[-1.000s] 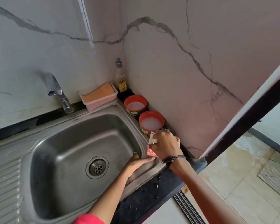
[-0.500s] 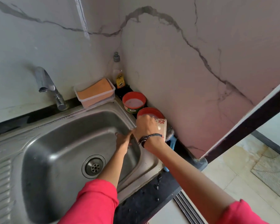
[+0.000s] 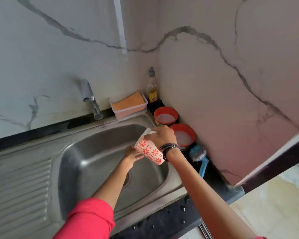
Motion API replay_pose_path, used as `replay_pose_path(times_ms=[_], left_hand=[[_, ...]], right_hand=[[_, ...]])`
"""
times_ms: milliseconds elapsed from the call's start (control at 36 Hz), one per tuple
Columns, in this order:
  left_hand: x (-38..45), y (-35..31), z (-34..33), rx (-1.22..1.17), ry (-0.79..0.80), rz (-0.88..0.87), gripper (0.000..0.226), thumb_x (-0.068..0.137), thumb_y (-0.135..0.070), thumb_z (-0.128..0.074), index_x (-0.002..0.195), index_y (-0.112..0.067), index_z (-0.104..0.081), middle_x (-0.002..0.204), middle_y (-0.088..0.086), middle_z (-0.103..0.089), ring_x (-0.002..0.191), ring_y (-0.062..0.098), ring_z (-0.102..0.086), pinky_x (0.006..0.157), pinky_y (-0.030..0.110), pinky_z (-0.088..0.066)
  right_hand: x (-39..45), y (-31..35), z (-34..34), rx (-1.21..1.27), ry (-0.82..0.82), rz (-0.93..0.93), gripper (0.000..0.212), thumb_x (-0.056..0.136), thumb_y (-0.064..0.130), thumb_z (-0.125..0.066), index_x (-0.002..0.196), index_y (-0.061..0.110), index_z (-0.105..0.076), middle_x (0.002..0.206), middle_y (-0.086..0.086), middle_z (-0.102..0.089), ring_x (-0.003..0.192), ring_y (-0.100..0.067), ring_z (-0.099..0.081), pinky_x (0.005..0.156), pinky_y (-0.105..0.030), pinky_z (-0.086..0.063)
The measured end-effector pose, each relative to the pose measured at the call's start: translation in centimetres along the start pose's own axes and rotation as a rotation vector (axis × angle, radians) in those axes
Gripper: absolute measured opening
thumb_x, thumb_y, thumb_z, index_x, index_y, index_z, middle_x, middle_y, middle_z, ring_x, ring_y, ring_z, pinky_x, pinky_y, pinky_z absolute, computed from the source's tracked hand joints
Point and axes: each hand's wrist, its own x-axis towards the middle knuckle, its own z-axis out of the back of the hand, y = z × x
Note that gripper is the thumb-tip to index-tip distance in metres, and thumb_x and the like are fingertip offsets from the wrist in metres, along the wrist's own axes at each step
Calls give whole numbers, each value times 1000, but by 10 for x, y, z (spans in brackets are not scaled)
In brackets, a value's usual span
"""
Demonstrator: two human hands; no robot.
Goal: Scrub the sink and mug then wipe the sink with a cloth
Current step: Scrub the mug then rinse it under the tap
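The mug, white with red flowers, was held tilted above the right part of the steel sink. The right hand gripped it from above, fingers curled around its upper end. The left hand touched it from below; whether those fingers were really closing on the mug I could not tell, because the mug hid them. Behind the sink stood the tap and a tray with an orange sponge. Two red tubs were on the right counter, just beside a blue brush.
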Motion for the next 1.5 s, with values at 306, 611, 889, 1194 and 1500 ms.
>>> replay_pose_path(times_ms=[306,611,889,1194,1500], left_hand=[[23,-95,132,37,-487,-104,34,90,-29,-59,109,-1,-55,102,17,-62,84,28,-60,69,35,-55],[75,-151,152,420,-441,-249,36,84,-29,-66,109,-3,-59,102,15,-65,92,32,-63,82,37,-49],[96,-134,176,172,-486,-276,23,91,-22,-55,90,-1,-64,74,10,-66,63,21,-63,76,39,-55],[111,-151,168,365,-496,-317,25,84,-15,-68,69,-10,-49,88,20,-66,74,34,-66,73,45,-57],[114,-115,194,-285,-185,-121,36,95,2,-45,128,15,-42,47,5,-62,41,11,-60,63,23,-55]], right_hand=[[40,12,-75,913,109,-232,17,76,4,-68,82,19,-70,79,-4,-69,83,-24,-63,77,-33,-49],[76,36,-131,1114,120,-158,57,54,17,-63,110,8,-66,83,-2,-69,68,-4,-64,59,-16,-48],[93,47,-169,1124,111,-169,53,58,14,-62,110,5,-67,99,-9,-68,80,-9,-61,67,-18,-46],[110,42,-188,1125,83,-117,55,61,10,-57,115,-1,-64,102,-9,-68,60,11,-59,55,-4,-43],[119,38,-203,1150,135,-84,63,46,29,-63,99,-4,-69,104,0,-72,104,-20,-60,89,-34,-40]])
